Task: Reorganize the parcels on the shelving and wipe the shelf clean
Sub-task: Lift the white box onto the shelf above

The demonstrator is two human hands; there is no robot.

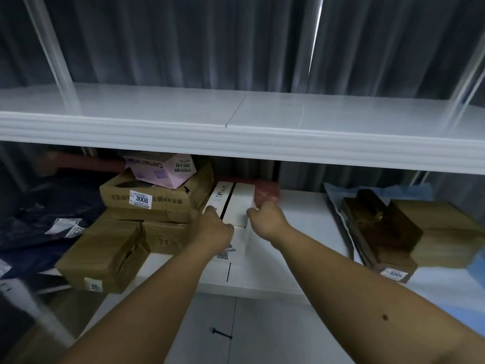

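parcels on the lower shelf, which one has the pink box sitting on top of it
The brown carton labelled 3008, left of the hands. The pink box rests tilted on its top; the other brown cartons carry no pink box.

A dark grey pleated curtain point(183, 43) is hung behind the shelving, from edge to edge of the view. Below, pale floor tiles point(262, 334) are seen — and on them a small black screw point(221, 333) is lying on its side.
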